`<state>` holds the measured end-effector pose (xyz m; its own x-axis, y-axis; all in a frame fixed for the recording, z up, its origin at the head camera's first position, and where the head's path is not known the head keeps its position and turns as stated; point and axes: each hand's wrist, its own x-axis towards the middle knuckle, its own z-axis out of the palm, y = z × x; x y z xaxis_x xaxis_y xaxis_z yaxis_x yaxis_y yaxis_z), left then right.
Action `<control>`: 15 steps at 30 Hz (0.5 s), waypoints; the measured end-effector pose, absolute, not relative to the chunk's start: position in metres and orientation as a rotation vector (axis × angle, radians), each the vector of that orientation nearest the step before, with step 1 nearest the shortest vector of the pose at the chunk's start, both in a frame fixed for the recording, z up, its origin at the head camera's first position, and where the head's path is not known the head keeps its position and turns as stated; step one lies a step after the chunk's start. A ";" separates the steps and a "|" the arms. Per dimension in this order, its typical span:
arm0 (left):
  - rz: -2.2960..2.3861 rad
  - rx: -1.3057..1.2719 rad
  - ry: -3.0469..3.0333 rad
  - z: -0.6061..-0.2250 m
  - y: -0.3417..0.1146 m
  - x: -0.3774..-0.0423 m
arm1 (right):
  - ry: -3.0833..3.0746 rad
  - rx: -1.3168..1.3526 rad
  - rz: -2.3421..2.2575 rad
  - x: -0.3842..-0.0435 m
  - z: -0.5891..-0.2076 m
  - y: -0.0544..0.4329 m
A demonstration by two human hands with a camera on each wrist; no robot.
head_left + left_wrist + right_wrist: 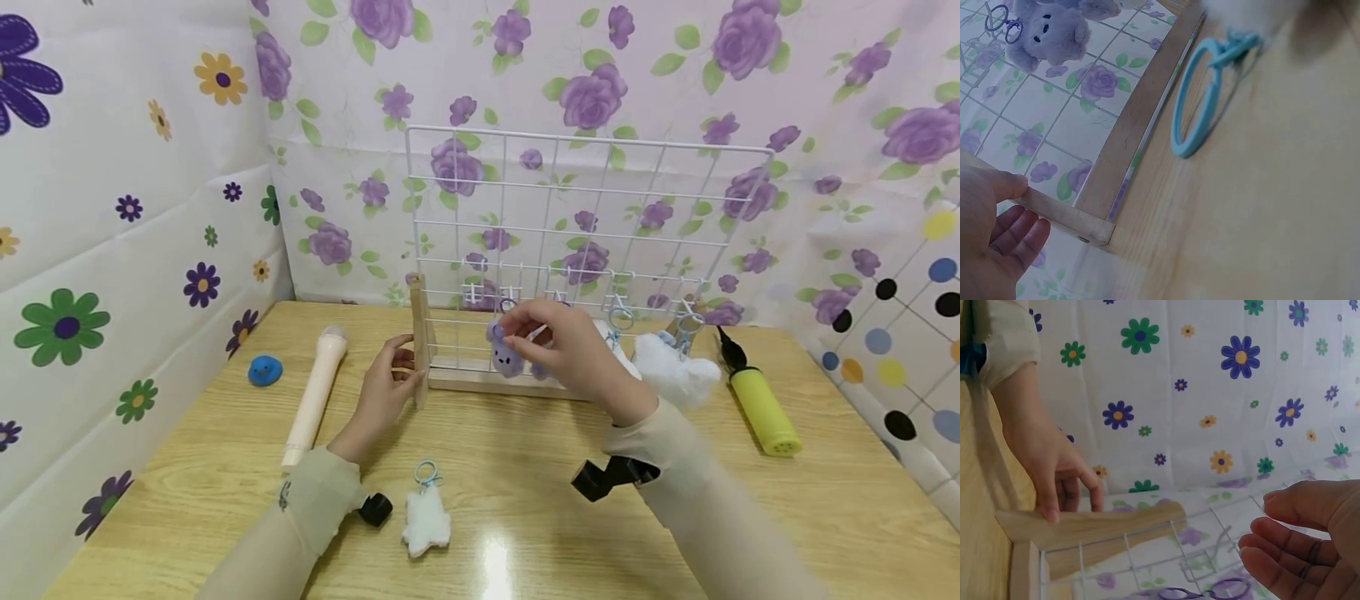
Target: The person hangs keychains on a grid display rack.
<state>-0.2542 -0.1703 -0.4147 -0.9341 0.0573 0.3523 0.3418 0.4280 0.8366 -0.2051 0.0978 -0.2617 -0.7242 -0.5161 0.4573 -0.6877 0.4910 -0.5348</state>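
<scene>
My left hand (385,385) grips the wooden side post (419,333) of a white wire grid rack, thumb in front and fingers behind. My right hand (570,350) is raised before the grid, beside a purple plush keychain (507,362) that hangs from a hook by its ring. In the right wrist view the thumb and fingers of that hand (1310,540) are apart with nothing between them, close above a purple ring (1232,580). A second purple plush is partly hidden behind the right hand. White plush keychains (675,371) hang farther right.
A white plush keychain (427,522) with a teal ring lies on the table in front. To the left are a cream microphone (315,400) and a small blue duck (265,370). A yellow-green hand pump (765,412) lies at the right. Patterned curtains stand behind.
</scene>
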 end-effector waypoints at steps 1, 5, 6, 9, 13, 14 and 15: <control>-1.507 -0.345 -2.415 -0.415 -0.170 -0.254 | -2.489 1.041 1.078 -0.203 -0.265 0.096; -1.497 -0.343 -2.412 -0.415 -0.169 -0.255 | -2.483 1.061 1.125 -0.198 -0.276 0.089; -1.496 -0.343 -2.412 -0.415 -0.169 -0.255 | -2.487 1.061 1.126 -0.197 -0.278 0.087; -1.495 -0.340 -2.408 -0.415 -0.169 -0.255 | -2.496 1.067 1.122 -0.195 -0.284 0.082; -1.497 -0.337 -2.406 -0.415 -0.169 -0.255 | -2.505 1.079 1.144 -0.192 -0.294 0.076; -1.501 -0.335 -2.406 -0.415 -0.169 -0.255 | -2.515 1.080 1.151 -0.191 -0.297 0.074; -1.496 -0.340 -2.407 -0.415 -0.169 -0.255 | -2.527 1.081 1.160 -0.191 -0.300 0.073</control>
